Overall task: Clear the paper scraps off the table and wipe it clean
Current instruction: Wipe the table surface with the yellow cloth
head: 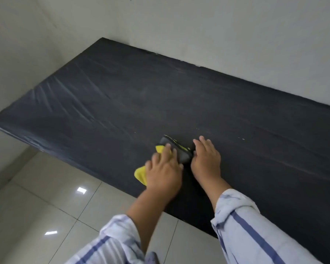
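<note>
Two bare hands lie on the black, film-wrapped table (122, 88). A crumpled yellow and dark grey cloth (182, 154) sits under the left hand (164, 169), whose slightly blurred fingers (167, 149) are spread and press flat on it. The right hand (206, 159) lies flat just beside the cloth's dark end, fingers close together. The cloth's long axis runs diagonally, from its near-left yellow corner to its far-right end. Tiny white specks (241, 138) lie farther right.

We look from a single head-worn wide-angle view, facing forward and down across the table (141, 96), close over its near edge, toward the wall (217, 31) corner, frame tilted.
</note>
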Tool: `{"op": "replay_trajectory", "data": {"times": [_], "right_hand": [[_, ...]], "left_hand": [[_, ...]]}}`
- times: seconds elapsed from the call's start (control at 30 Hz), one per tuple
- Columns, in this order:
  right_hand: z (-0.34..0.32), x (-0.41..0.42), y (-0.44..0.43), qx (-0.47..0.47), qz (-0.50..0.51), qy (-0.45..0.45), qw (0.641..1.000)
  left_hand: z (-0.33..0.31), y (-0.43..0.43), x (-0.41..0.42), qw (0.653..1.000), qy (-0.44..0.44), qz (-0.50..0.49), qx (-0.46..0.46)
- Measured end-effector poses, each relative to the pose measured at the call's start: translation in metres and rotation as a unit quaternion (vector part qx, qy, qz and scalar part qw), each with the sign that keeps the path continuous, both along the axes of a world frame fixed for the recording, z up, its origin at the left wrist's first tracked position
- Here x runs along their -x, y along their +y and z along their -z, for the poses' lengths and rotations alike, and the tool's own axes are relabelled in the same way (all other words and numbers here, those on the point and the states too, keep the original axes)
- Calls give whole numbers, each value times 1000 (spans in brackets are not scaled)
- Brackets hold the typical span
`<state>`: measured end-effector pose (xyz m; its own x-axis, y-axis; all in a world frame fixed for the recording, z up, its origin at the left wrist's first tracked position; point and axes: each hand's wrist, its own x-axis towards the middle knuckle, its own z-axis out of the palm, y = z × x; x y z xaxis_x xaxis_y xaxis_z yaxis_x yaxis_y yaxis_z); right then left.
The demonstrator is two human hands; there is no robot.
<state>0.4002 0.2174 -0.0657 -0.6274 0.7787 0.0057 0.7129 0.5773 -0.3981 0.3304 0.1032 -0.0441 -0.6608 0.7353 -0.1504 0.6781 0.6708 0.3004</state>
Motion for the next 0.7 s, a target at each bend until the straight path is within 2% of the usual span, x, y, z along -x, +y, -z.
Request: {"op": "replay_trajectory", "data": {"times": [0.07,0.1,0.17,0.23,0.3,0.37,0.47,0.53,0.6,0.7], "right_hand": [[5,4,-1,-32,3,-37,999],[7,5,-2,-47,3,-44,998],[7,6,-4,-57,5,-58,997],[8,7,-5,-63,5,-72,995],[7,8,-4,-65,7,-82,995],[5,8,-5,-63,9,-88,994],[4,7,-4,-61,4,-90,994],[5,7,-3,-63,8,-90,994],[5,8,-4,-62,12,-95,993],[3,13,-6,-55,9,-101,993]], "left_hand": [[8,-11,12,999,13,37,21],[12,-18,35,999,34,20,20],[17,-41,92,993,66,-92,31],[14,-67,153,969,36,-239,51],[9,-80,181,945,4,-325,40],[3,-64,162,952,19,-305,16],[2,-24,77,992,-3,-126,-20],[11,-20,41,999,17,-28,-16],[14,-35,63,997,45,-53,-18],[20,-72,140,976,55,-210,32]]}}
